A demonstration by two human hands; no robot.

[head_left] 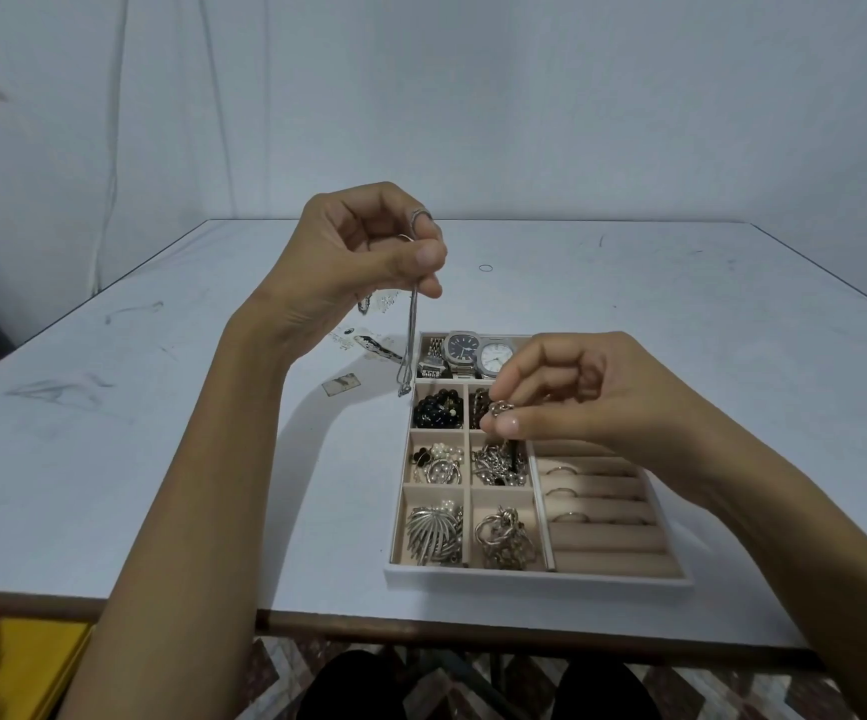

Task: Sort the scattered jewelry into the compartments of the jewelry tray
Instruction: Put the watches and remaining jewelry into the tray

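A beige jewelry tray [535, 576] lies on the table near its front edge, right of centre. Its small left compartments hold beads, brooches and chains; watches [465, 350] fill the far compartment, and rings [561, 493] sit in the ridged section at the right. My left hand [353, 262] is raised above the table and pinches a thin silver chain [410, 335], which hangs down to just beyond the tray's far left corner. My right hand [571, 392] hovers over the tray's middle and pinches a small silver piece [501, 409] between thumb and fingers.
Loose jewelry [374, 348] lies on the white table just beyond the tray's left corner, along with a small card [340, 383]. A single thin ring [485, 268] sits farther back. A yellow surface [21, 667] shows below the table at bottom left.
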